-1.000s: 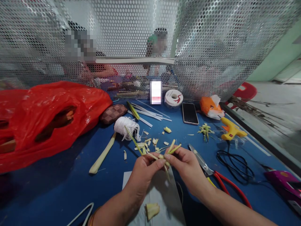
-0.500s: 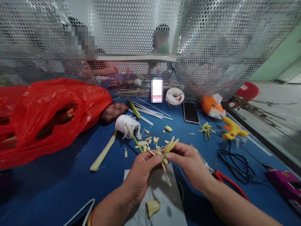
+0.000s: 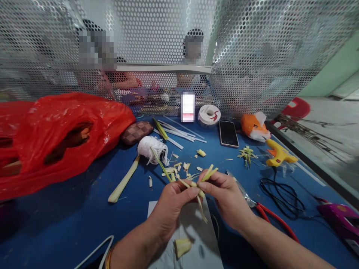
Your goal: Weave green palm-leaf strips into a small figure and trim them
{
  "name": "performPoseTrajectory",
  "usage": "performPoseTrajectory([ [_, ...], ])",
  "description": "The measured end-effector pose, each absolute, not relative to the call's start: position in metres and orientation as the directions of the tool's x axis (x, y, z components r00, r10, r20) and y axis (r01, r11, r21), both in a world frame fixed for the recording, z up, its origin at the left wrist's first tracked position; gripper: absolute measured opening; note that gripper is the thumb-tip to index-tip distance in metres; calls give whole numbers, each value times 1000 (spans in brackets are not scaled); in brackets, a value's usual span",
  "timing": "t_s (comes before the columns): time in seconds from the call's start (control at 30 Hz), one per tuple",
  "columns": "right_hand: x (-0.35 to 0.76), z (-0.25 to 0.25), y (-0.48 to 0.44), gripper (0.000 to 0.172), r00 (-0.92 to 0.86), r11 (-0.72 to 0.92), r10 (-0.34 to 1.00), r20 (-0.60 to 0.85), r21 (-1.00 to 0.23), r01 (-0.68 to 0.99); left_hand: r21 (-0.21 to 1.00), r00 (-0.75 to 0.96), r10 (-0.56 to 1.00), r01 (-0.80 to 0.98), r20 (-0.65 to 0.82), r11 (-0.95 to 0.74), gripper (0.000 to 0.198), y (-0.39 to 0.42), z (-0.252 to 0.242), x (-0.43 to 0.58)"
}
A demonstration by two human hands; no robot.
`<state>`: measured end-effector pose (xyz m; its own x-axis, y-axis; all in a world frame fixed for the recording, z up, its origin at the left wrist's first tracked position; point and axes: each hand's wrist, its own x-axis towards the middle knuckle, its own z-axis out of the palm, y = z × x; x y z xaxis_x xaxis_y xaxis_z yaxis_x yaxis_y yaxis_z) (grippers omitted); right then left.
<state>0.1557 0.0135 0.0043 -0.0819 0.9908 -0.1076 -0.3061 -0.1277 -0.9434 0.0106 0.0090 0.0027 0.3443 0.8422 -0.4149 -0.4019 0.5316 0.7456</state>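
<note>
Pale green-yellow plant strips, crossed or knotted together, are pinched between my two hands. My left hand is closed on them from the left, thumb on top, with one long thin strip poking out toward the ball of string. From the right, my right hand pinches them between thumb and fingers; short ends stick up past the fingertips and one strip hangs down. Below my hands lies a grey-white sheet with a cut stalk piece on it. Small plant scraps are scattered just beyond.
White string, a long stalk and a red plastic bag are at left. Right are red-handled pliers or cutters, a yellow glue gun, a small woven plant piece and a phone. Perforated mesh stands behind.
Both hands have shifted slightly to the right with the strips still pinched between them. The strip ends have tilted a little to the right.
</note>
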Motion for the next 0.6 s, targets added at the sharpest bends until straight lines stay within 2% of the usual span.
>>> performPoseTrajectory([
  [0.17, 155, 8, 12, 20, -94, -112, 992, -89, -955, -274, 798, 289, 883, -388, -370, 461, 21, 9, 6, 11],
  [0.3, 162, 14, 18, 18, -121, -120, 988, -101, -979, -165, 802, 225, 902, -414, -368, 430, 18, 14, 17, 5],
  [0.47, 173, 16, 23, 24, -1, -51, 999, -52, -994, 93, 826, -61, 965, -532, -255, 185, 18, 32, 36, -20],
  [0.6, 177, 19, 18, 19, -73, 126, 991, 109, -948, 291, 802, -237, 956, -597, -174, -1, 15, 42, 46, -43],
])
